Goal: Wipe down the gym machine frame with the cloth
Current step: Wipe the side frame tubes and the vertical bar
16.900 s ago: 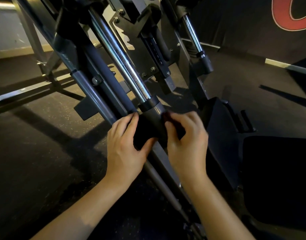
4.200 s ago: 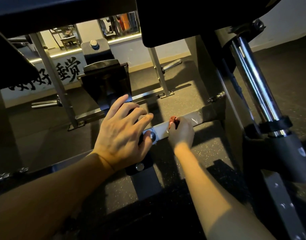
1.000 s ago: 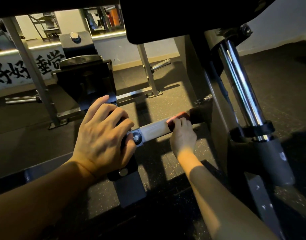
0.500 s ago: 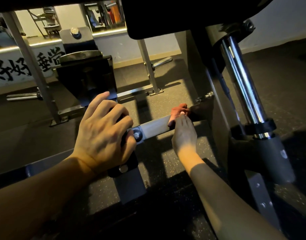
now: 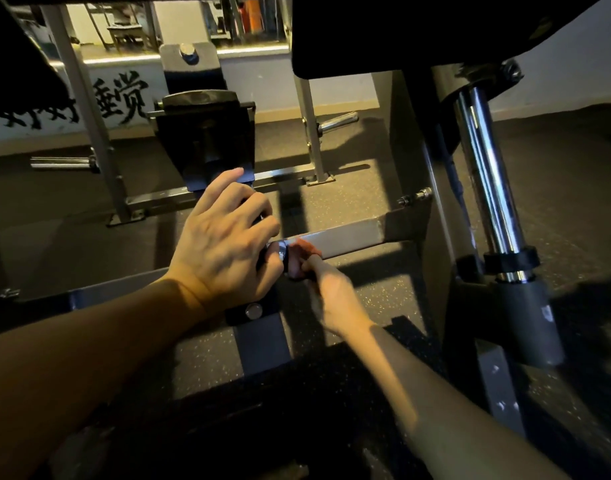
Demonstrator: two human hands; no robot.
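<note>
The left hand grips the black bolted steel bracket, fingers curled. At its three o'clock the right hand, pinching the bunched reddish cloth, has slid back along the grey square steel crossbar to the bolt end, so that bar looks wiped.

Was dim, with warm light slanting across a dark speckled rubber floor. Had a pale wall at the far side, painted with black characters, under a brightly lit ledge.

Left hand on bracket; right hand with cloth beside, on crossbar.
</note>
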